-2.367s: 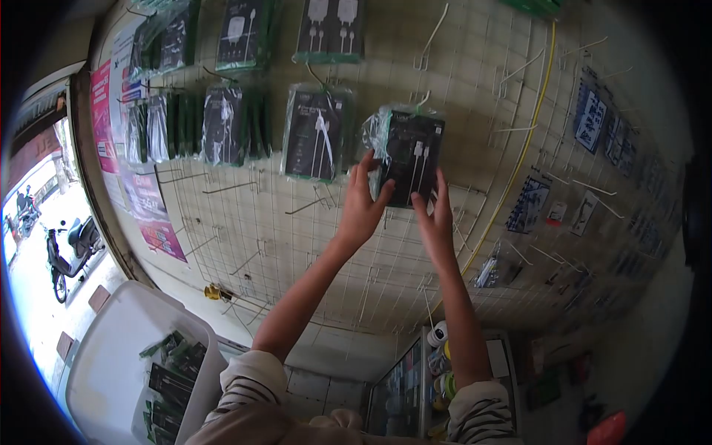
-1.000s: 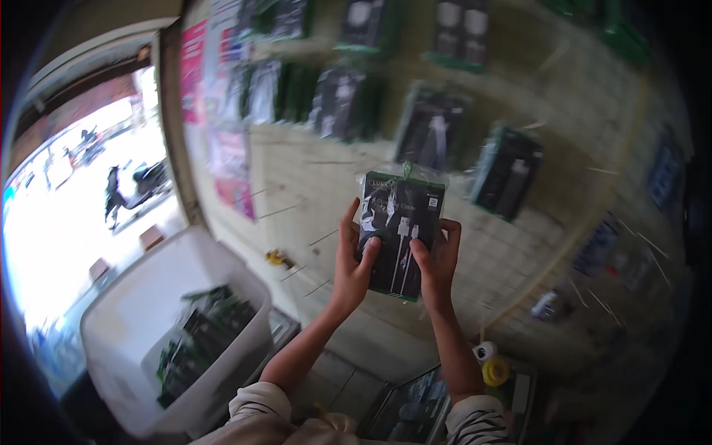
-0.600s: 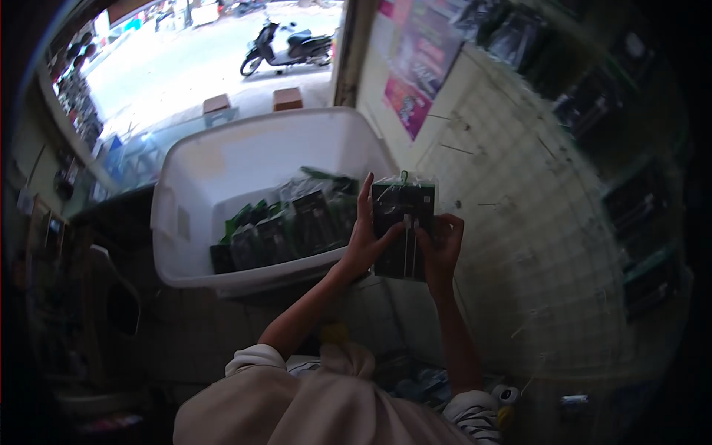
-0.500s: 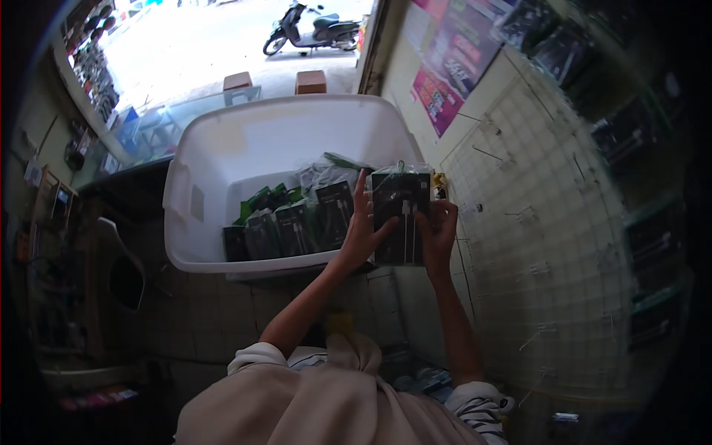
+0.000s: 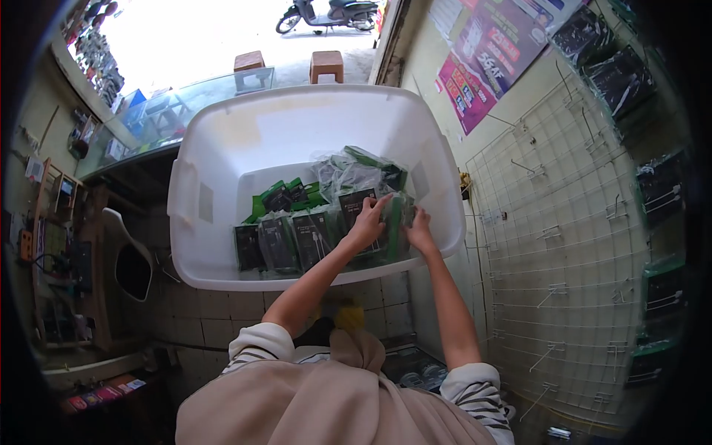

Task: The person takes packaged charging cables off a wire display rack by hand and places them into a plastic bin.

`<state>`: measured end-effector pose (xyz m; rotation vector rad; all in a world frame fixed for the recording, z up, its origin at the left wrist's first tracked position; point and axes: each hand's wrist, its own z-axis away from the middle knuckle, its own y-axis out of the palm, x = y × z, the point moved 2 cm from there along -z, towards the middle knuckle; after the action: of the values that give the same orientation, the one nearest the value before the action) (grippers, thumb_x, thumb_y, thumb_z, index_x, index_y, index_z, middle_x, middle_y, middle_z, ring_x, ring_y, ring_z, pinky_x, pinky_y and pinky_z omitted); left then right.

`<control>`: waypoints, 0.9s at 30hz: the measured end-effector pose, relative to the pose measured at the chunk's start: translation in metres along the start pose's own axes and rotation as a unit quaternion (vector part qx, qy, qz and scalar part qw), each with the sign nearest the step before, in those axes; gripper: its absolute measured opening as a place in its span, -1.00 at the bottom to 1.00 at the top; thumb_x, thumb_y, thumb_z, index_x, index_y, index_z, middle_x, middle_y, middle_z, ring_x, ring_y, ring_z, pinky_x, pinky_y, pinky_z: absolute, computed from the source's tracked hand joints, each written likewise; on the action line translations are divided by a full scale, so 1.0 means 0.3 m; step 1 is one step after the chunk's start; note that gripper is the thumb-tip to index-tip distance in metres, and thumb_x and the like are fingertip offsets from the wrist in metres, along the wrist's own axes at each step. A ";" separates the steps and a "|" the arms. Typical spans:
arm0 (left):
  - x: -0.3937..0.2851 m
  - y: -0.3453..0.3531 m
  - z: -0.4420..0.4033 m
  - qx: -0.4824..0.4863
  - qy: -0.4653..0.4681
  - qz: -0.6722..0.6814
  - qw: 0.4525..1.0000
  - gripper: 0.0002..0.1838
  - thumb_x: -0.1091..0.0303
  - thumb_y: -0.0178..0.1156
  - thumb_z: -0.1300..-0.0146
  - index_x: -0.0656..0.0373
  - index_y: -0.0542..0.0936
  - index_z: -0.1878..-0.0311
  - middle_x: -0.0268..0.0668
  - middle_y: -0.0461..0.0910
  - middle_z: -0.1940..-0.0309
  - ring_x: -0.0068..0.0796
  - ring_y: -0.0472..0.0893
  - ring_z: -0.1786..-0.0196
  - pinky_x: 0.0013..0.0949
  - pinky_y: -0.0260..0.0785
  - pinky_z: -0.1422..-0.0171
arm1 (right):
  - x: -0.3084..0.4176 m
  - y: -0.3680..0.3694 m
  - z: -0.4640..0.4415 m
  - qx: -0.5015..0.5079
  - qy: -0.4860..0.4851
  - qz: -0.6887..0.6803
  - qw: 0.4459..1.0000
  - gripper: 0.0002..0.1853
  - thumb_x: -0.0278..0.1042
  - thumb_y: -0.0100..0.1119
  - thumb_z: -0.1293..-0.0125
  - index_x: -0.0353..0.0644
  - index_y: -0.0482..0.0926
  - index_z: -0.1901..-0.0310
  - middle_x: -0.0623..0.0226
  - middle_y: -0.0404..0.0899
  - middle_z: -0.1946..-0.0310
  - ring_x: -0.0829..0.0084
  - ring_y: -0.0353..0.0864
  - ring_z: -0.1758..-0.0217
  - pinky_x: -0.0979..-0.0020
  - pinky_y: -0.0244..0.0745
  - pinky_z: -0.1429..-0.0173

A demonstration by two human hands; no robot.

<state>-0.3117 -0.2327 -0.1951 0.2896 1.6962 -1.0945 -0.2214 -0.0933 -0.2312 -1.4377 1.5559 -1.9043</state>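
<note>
A large white plastic tub (image 5: 222, 122) holds several black and green cable packs (image 5: 311, 236) in clear wrap, standing in a row along its near side. At the right end of the row, a green-edged cable pack (image 5: 397, 222) is turned nearly edge-on. My left hand (image 5: 367, 225) grips it from the left, fingers bent over its top. My right hand (image 5: 420, 230) pinches its right side, with the fingertips partly hidden. Behind these lies crumpled clear plastic wrap (image 5: 345, 176) over more packs.
To the right, a wire grid with hooks (image 5: 549, 230) covers the wall, with cable packs (image 5: 662, 189) hanging farther right. A glass counter (image 5: 174, 111) stands behind the tub on the left. A chair (image 5: 130, 256) is at the left, and brown stools (image 5: 326, 67) stand beyond.
Both hands have lowered the cable pack from above the tub's right rim into the tub. Its printed front has turned from facing me to nearly edge-on. The view has shifted slightly.
</note>
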 end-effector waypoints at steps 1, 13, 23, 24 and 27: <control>0.007 0.022 -0.003 -0.004 -0.015 0.008 1.000 -0.31 0.61 0.13 0.17 0.02 0.26 -0.15 -0.06 0.22 0.10 -0.16 0.43 0.18 -0.25 0.32 0.03 | -0.001 0.010 -0.008 0.122 0.069 -0.042 0.989 -0.14 -0.38 0.26 0.10 -0.29 -0.07 -0.19 -0.11 0.15 -0.05 0.00 0.17 -0.13 0.19 0.11 -0.21; -0.125 -0.001 -0.024 -0.037 0.055 0.041 0.997 -0.57 0.46 0.18 0.04 0.15 0.40 0.02 -0.05 0.33 0.12 -0.15 0.45 0.12 -0.28 0.35 0.09 | 0.123 -0.228 0.100 0.023 -0.027 -0.166 0.986 -0.49 -0.41 0.14 -0.04 -0.26 0.26 -0.06 0.04 0.29 0.02 0.14 0.36 -0.01 0.27 0.30 -0.07; -1.126 0.175 0.150 0.192 0.369 0.297 0.860 -0.71 0.52 0.05 -0.11 0.16 0.42 0.05 -0.26 0.36 0.11 -0.45 0.44 0.09 -0.43 0.35 0.07 | 0.183 -1.180 0.731 -0.305 -0.013 -0.099 0.947 -0.77 -0.54 -0.05 -0.18 -0.28 0.40 0.10 0.27 0.45 0.18 0.46 0.46 0.08 0.47 0.34 0.00; -1.216 0.189 0.187 0.218 0.391 0.314 0.837 -0.71 0.52 0.03 -0.12 0.17 0.41 0.05 -0.29 0.36 0.09 -0.49 0.42 0.05 -0.43 0.32 0.03 | 0.193 -1.257 0.800 -0.358 -0.014 -0.065 0.931 -0.79 -0.55 -0.07 -0.19 -0.29 0.40 0.12 0.26 0.44 0.17 0.46 0.45 0.08 0.47 0.33 0.00; -1.451 0.234 0.281 0.246 0.471 0.368 0.763 -0.71 0.52 0.02 -0.12 0.19 0.40 0.04 -0.28 0.33 0.08 -0.47 0.40 0.02 -0.42 0.30 -0.01 | 0.234 -1.442 0.994 -0.496 -0.022 -0.007 0.868 -0.81 -0.59 -0.08 -0.17 -0.28 0.44 0.18 0.24 0.45 0.21 0.40 0.45 0.10 0.43 0.34 0.02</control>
<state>-0.0290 -0.1253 0.1366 1.9445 1.7572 -0.7629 0.1403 -0.1529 0.1517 -1.7773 2.6801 -1.0028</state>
